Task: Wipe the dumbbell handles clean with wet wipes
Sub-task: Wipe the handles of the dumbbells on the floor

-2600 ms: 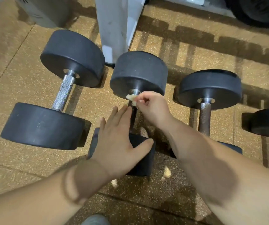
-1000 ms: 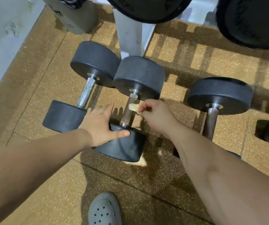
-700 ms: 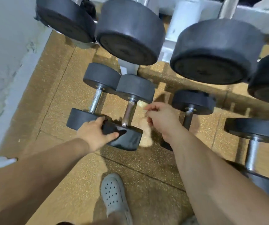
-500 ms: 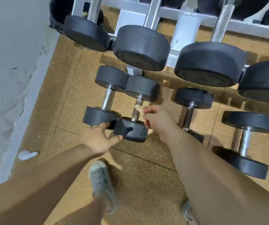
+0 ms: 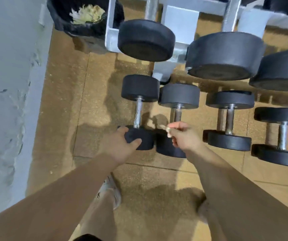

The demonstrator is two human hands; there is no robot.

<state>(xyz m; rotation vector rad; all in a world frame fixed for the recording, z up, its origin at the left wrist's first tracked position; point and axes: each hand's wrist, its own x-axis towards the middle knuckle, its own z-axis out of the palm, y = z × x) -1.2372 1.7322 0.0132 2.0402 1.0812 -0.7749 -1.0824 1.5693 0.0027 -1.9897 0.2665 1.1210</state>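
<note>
While the person stands over the row of dumbbells on the floor, the left hand [image 5: 120,145] grips the near head of the leftmost dumbbell [image 5: 138,110], with fingers and thumb curled over its black rim. The right hand [image 5: 183,138] pinches a crumpled wet wipe [image 5: 165,130] close to the near end of the second dumbbell [image 5: 177,114]. Both dumbbells lie side by side, heads almost touching, at the wall edge of the floor, just in front of the grey rack [image 5: 179,20]. I'd judge them heavy, rigid and apt to roll on their round heads, so steadying a head makes sense. The bare steel handle [image 5: 137,119] is the part to wrap. The wipe looks limp and light, so a fingertip pinch should do.
</note>
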